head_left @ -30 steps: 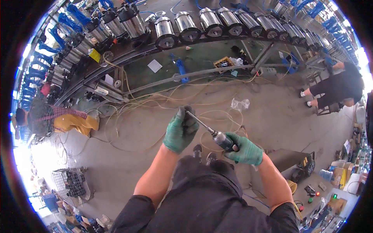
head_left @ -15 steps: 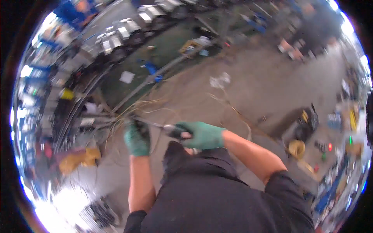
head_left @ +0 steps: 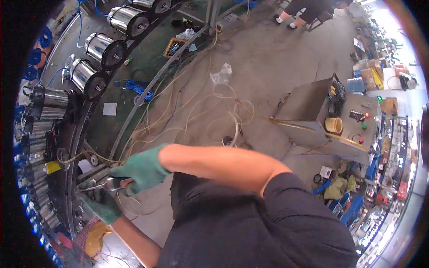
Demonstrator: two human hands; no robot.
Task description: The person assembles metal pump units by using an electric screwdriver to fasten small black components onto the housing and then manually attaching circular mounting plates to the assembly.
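Both my hands wear green gloves and are close together at the lower left, beside a metal frame rail [head_left: 94, 173]. My right hand [head_left: 142, 170] is closed round a hand tool [head_left: 105, 184] with a silver shaft, its front end pointing left. Just below the shaft is my left hand [head_left: 102, 206], its fingers curled upward near the tool's tip. What lies between those fingers is too small and blurred to name. My right forearm crosses in front of my body.
Shiny metal cylinders [head_left: 85, 77] line a rack at the upper left. Pale hoses [head_left: 178, 123] trail over the floor by a plastic bag [head_left: 222, 73]. A grey cabinet [head_left: 308, 105] stands right, a yellow cup [head_left: 333, 125] on it. Another person [head_left: 308, 11] is at the far right.
My view has swung toward the left-hand rack. Both hands have moved left and down to the rail, the tool still in my right hand, and its tip now near my left fingers.
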